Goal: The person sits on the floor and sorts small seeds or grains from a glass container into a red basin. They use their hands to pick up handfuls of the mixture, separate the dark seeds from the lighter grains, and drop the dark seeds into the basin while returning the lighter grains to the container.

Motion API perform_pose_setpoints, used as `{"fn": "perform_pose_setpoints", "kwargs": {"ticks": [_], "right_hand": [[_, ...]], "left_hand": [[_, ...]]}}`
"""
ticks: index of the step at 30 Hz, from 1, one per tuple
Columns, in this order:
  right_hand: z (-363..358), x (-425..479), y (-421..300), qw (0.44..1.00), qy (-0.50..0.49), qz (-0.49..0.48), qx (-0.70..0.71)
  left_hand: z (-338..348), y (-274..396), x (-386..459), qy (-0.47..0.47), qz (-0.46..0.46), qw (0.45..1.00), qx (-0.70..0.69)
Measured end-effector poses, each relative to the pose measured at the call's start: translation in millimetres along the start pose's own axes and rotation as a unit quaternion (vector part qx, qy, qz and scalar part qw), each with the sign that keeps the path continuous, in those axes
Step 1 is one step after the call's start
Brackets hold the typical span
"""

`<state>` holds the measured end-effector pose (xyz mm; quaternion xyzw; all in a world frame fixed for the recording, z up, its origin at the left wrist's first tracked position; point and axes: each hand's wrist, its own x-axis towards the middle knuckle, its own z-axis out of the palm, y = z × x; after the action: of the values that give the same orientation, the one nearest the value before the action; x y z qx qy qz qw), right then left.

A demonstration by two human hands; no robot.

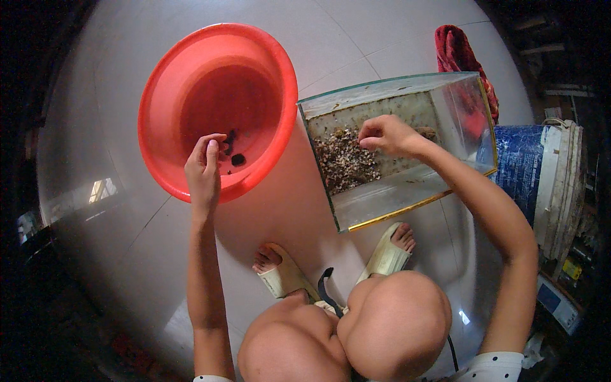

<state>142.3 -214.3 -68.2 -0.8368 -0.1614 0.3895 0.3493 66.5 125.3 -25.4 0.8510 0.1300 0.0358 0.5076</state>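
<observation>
My left hand (203, 160) is over the near side of a red plastic basin (162, 100), its thumb and fingers close together. Dark clumps (237, 159) lie on the basin's bottom, just right of those fingers. My right hand (394, 136) reaches over a rectangular glass fish tank (396, 212), with the thumb and fingertips pinched together. Below and to the left of that hand, mixed pale and dark gravel (343, 162) is heaped at the tank's left end. Whether either hand has something small between its fingertips cannot be made out.
Behind the tank's right corner lies a dark red cloth (456, 50). A blue and white bucket (518, 162) bearing writing is close to the tank's right side. My slippered feet (286, 277) rest on pale glossy floor tiles (157, 248). Cluttered shelving (544, 47) lines the right edge.
</observation>
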Motion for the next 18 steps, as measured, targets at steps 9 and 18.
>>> {"fn": "perform_pose_setpoints", "kwargs": {"ticks": [9,18], "right_hand": [[-23,-45,-42,0.954,-0.010,0.017,0.299],[-30,-74,-99,0.925,-0.021,-0.027,0.380]], "left_hand": [[7,10,-9,-0.057,-0.093,0.973,-0.205],[22,72,-39,-0.079,-0.073,0.958,-0.264]]}}
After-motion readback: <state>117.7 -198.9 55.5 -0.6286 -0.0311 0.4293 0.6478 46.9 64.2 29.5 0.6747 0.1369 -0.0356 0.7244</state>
